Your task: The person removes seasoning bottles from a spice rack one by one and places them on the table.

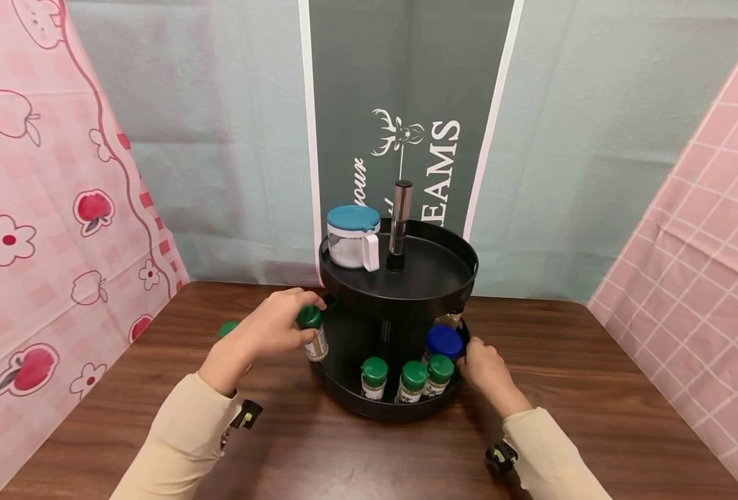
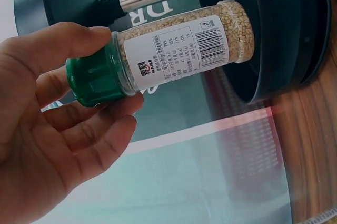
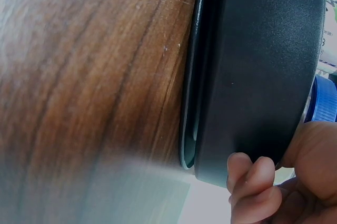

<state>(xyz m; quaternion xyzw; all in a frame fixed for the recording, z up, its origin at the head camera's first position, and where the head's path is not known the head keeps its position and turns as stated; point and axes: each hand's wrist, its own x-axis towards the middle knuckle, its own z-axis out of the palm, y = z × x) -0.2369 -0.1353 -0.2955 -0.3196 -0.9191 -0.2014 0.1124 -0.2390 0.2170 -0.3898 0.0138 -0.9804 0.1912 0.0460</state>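
Note:
A sesame seed jar [image 2: 179,45] with a green cap is pinched at the cap between the thumb and fingers of my left hand [image 1: 271,326]. In the head view it hangs by the left rim of the lower tray [image 1: 344,347] of a black two-tier rack; whether its base touches the tray cannot be told. My right hand [image 1: 486,368] grips the right rim of that tray, thumb over the edge and fingers curled against the outer wall [image 3: 258,66]. Beside the thumb is a blue-lidded container [image 1: 444,342]. Several green-capped jars [image 1: 374,377] stand along the tray's front.
A clear pot with a blue lid [image 1: 353,236] and white handle stands on the upper tray [image 1: 434,267], left of the metal post [image 1: 400,219]. Another green cap [image 1: 227,328] shows behind my left wrist. Curtains hang behind and beside the wooden table [image 1: 568,361].

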